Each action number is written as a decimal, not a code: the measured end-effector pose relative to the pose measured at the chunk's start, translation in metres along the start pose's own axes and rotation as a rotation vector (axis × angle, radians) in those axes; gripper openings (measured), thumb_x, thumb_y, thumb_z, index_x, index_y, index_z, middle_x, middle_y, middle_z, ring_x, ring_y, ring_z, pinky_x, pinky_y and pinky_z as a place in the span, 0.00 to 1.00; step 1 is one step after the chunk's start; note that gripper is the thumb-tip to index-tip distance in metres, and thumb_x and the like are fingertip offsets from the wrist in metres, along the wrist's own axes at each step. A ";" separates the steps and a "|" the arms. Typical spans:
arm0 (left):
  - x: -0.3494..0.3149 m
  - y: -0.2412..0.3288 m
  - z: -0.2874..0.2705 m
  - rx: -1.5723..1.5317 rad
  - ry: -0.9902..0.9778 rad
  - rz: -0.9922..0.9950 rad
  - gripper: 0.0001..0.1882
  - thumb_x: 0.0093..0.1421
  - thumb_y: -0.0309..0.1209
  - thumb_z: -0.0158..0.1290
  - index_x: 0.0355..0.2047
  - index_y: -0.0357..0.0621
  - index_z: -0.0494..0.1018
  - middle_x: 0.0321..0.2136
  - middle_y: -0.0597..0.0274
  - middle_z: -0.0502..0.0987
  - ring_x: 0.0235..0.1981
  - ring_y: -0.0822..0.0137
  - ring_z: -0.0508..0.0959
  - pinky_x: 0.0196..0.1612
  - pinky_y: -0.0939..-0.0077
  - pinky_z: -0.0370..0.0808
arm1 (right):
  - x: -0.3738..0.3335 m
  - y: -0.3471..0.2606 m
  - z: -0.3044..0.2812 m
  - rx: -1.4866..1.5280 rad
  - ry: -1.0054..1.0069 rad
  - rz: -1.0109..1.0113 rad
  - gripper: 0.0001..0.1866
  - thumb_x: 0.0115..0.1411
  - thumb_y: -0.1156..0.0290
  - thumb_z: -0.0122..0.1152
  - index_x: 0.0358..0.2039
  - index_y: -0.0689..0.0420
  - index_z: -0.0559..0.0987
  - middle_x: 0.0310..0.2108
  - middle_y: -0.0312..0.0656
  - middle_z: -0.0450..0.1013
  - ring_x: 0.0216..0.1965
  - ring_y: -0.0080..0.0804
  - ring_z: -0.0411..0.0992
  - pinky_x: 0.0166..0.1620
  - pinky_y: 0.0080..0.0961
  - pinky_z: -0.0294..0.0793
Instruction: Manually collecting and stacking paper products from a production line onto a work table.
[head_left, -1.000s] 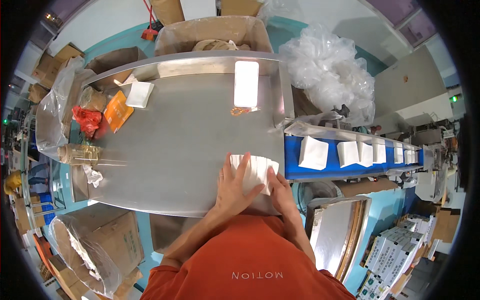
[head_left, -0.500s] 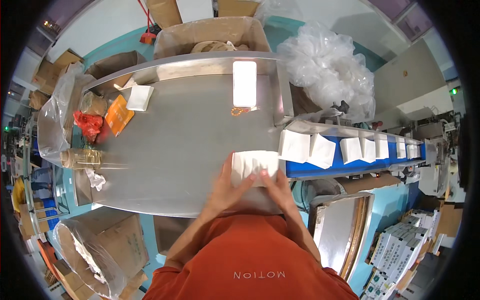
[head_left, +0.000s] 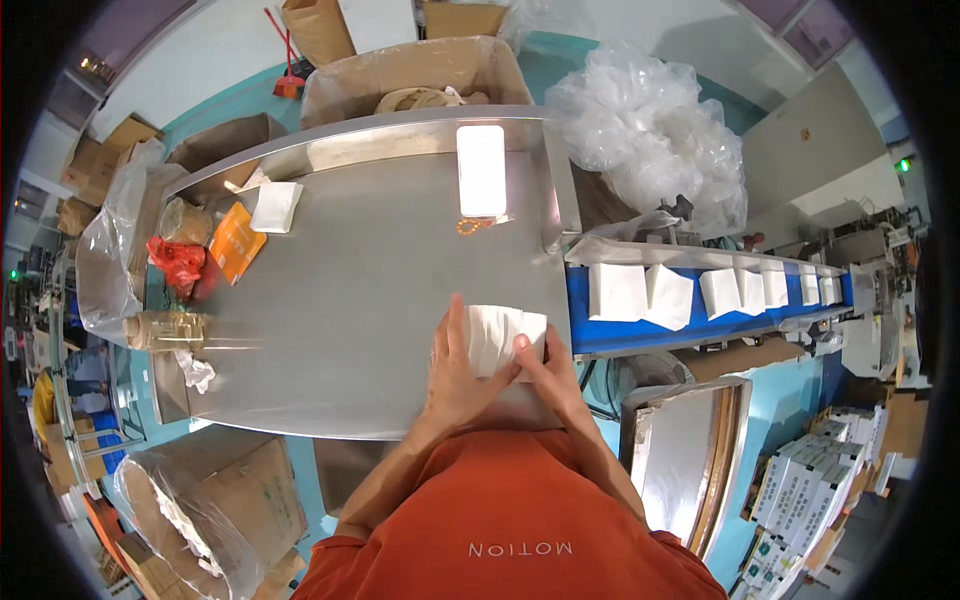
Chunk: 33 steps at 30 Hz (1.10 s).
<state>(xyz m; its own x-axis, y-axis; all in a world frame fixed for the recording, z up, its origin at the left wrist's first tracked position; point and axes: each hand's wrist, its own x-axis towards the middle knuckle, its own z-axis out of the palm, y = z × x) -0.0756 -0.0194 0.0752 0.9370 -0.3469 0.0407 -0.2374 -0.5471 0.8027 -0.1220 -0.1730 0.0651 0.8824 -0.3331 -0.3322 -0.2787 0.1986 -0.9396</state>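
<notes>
A small stack of folded white paper sheets [head_left: 492, 335] is between my hands, low over the right front of the steel table. My left hand [head_left: 458, 370] lies along its left side, index finger pointing away from me and thumb at the near edge. My right hand [head_left: 553, 375] grips the right side, its thumb on top of the stack and its other fingers largely hidden. To the right, several similar white paper stacks [head_left: 617, 292] stand in a row on a blue conveyor belt [head_left: 590, 333].
On the steel table [head_left: 340, 300] lie a bright white phone-like rectangle [head_left: 482, 170] with an orange beaded strap, a white packet [head_left: 276, 207], an orange packet [head_left: 237, 243], a red plastic bag [head_left: 178, 265] and a tape roll [head_left: 165, 330]. Raised metal walls edge the table. Clear plastic bags [head_left: 655, 140] bulge behind.
The stacks on the belt have shifted right, away from the table. My left fingers have straightened along the stack's side, and my right thumb now presses nearer its right edge.
</notes>
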 end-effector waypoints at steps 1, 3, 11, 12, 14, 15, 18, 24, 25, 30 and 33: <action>0.000 0.002 -0.002 -0.033 -0.050 -0.036 0.65 0.46 0.42 0.71 0.70 0.38 0.35 0.59 0.37 0.58 0.60 0.40 0.62 0.60 0.50 0.64 | 0.002 -0.006 -0.001 -0.088 -0.049 0.073 0.24 0.68 0.51 0.54 0.46 0.63 0.76 0.34 0.38 0.74 0.35 0.21 0.70 0.38 0.19 0.69; 0.003 0.008 -0.004 -0.063 -0.100 -0.064 0.65 0.46 0.41 0.71 0.70 0.39 0.35 0.58 0.37 0.59 0.59 0.40 0.63 0.60 0.50 0.65 | 0.005 -0.003 -0.007 -0.173 -0.094 0.140 0.24 0.67 0.51 0.54 0.46 0.62 0.76 0.34 0.37 0.74 0.34 0.20 0.70 0.37 0.18 0.69; 0.007 0.004 0.002 -0.099 0.045 -0.010 0.59 0.51 0.37 0.68 0.70 0.39 0.37 0.60 0.38 0.61 0.60 0.42 0.66 0.58 0.54 0.68 | -0.006 0.033 -0.039 0.080 0.027 0.389 0.10 0.65 0.68 0.57 0.42 0.60 0.77 0.31 0.36 0.74 0.29 0.22 0.70 0.34 0.20 0.68; 0.007 0.006 0.002 -0.100 0.046 -0.011 0.59 0.51 0.37 0.68 0.70 0.39 0.37 0.60 0.38 0.61 0.60 0.42 0.66 0.58 0.54 0.68 | -0.001 0.036 -0.036 0.434 0.069 0.225 0.14 0.67 0.65 0.55 0.45 0.62 0.73 0.37 0.42 0.75 0.35 0.28 0.73 0.37 0.19 0.72; 0.007 0.012 -0.001 -0.448 -0.059 -0.243 0.56 0.53 0.38 0.66 0.69 0.37 0.38 0.59 0.37 0.64 0.57 0.43 0.71 0.57 0.58 0.70 | 0.006 0.024 -0.039 0.550 0.239 0.225 0.16 0.69 0.62 0.52 0.47 0.64 0.73 0.41 0.47 0.76 0.39 0.33 0.75 0.44 0.25 0.76; 0.006 0.004 0.002 -0.447 -0.059 -0.244 0.56 0.53 0.38 0.66 0.69 0.37 0.38 0.59 0.37 0.64 0.57 0.43 0.71 0.57 0.58 0.70 | 0.002 0.010 -0.032 0.491 0.172 0.228 0.21 0.70 0.59 0.50 0.52 0.65 0.72 0.44 0.46 0.75 0.44 0.33 0.74 0.49 0.27 0.74; 0.005 -0.001 0.009 -0.192 -0.234 -0.061 0.53 0.55 0.38 0.65 0.68 0.36 0.40 0.56 0.39 0.69 0.54 0.45 0.75 0.55 0.60 0.72 | -0.003 0.017 -0.020 -0.337 0.047 0.018 0.28 0.69 0.51 0.52 0.53 0.67 0.72 0.46 0.48 0.75 0.46 0.28 0.72 0.48 0.21 0.70; 0.002 0.007 0.009 -0.346 -0.095 -0.243 0.54 0.51 0.43 0.67 0.68 0.37 0.45 0.56 0.39 0.68 0.55 0.43 0.73 0.54 0.57 0.73 | -0.002 0.023 -0.029 0.036 -0.081 0.327 0.26 0.68 0.50 0.53 0.49 0.64 0.75 0.38 0.39 0.75 0.38 0.23 0.71 0.38 0.19 0.71; 0.003 0.009 0.008 -0.299 -0.120 -0.233 0.55 0.51 0.43 0.68 0.68 0.36 0.44 0.56 0.39 0.67 0.56 0.43 0.72 0.54 0.57 0.72 | -0.004 0.018 -0.029 -0.026 -0.092 0.381 0.25 0.68 0.51 0.52 0.48 0.63 0.76 0.35 0.36 0.75 0.36 0.20 0.70 0.35 0.18 0.71; 0.004 0.021 0.007 -0.224 -0.285 -0.269 0.57 0.49 0.42 0.68 0.68 0.36 0.43 0.57 0.38 0.66 0.57 0.42 0.70 0.56 0.56 0.71 | 0.000 0.001 -0.017 -0.130 0.055 0.139 0.27 0.68 0.48 0.52 0.47 0.63 0.77 0.34 0.37 0.76 0.37 0.21 0.71 0.37 0.19 0.71; -0.001 0.010 0.016 -0.333 -0.203 -0.246 0.56 0.50 0.42 0.68 0.68 0.36 0.44 0.58 0.37 0.65 0.58 0.41 0.69 0.57 0.56 0.70 | 0.003 0.033 -0.028 0.104 0.095 0.215 0.27 0.65 0.51 0.58 0.47 0.65 0.77 0.36 0.40 0.77 0.40 0.23 0.72 0.40 0.20 0.71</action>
<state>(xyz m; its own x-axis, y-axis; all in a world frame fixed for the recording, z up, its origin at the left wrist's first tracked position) -0.0828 -0.0369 0.0732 0.8783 -0.3974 -0.2658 0.1125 -0.3685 0.9228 -0.1397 -0.1935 0.0306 0.7659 -0.3571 -0.5346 -0.4116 0.3664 -0.8345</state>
